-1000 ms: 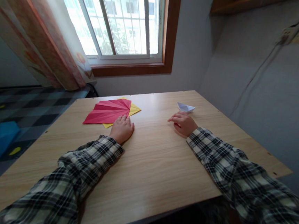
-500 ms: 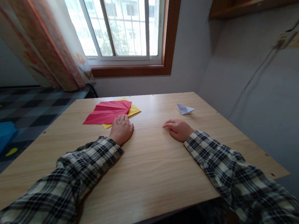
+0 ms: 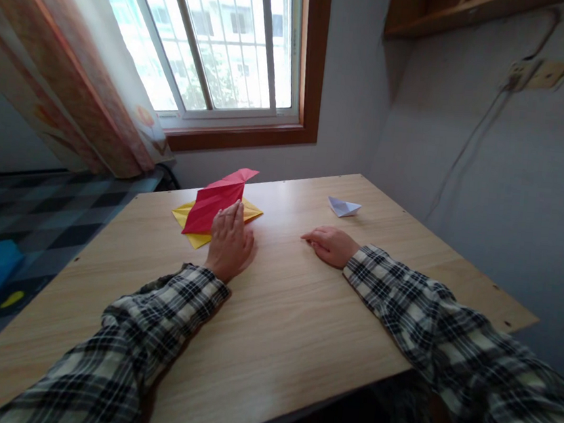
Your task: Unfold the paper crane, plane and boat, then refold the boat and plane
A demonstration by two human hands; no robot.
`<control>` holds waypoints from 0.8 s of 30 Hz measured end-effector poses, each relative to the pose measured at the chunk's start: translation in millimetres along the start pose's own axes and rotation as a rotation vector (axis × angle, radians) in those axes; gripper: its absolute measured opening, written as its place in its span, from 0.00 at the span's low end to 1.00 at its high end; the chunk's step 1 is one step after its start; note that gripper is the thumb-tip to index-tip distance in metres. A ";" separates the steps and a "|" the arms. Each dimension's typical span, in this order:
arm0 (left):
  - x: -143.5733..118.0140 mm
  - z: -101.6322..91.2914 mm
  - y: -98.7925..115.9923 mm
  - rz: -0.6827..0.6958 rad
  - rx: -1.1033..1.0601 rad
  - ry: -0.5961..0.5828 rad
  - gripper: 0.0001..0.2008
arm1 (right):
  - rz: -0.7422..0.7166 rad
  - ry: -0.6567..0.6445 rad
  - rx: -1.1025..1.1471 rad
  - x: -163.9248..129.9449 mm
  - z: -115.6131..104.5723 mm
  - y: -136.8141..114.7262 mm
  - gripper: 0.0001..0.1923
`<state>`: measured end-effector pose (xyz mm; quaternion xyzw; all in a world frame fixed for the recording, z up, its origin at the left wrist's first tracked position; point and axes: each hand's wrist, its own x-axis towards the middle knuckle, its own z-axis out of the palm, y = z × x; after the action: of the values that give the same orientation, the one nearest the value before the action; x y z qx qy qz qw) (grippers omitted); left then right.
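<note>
Left hand (image 3: 230, 240) sits near the far left of the table (image 3: 292, 318), fingers stretched out and closed on the near edge of the red paper (image 3: 212, 202), which is tipped up off the surface, its far corner in the air. Beneath it a yellow sheet (image 3: 187, 216) lies flat on the wood. Right hand (image 3: 331, 245) rests on the table, well apart from the papers, fingers loosely curled, holding nothing. A small white paper boat (image 3: 343, 207) stands beyond that hand, near the far edge. Both sleeves are plaid
</note>
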<state>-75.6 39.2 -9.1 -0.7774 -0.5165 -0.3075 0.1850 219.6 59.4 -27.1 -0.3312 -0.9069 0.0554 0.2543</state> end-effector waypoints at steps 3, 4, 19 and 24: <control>-0.3 -3.1 6.0 0.107 -0.033 0.018 0.33 | 0.072 0.025 0.059 -0.8 -1.0 -2.5 0.23; -0.8 -4.3 8.5 0.140 -0.041 0.023 0.33 | 0.093 0.032 0.076 -1.3 -1.2 -3.0 0.25; -20.1 -21.4 71.3 0.380 -0.233 -0.180 0.27 | 0.124 0.182 0.178 -5.0 1.1 -2.4 0.36; -24.4 -22.8 74.2 0.432 -0.246 -0.267 0.25 | 0.185 0.225 0.093 -1.1 -0.9 -8.7 0.21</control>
<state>-20.9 -21.0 -6.2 -0.9197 -0.3176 -0.2162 0.0808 215.8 51.9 -24.4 -0.4053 -0.8349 0.0829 0.3631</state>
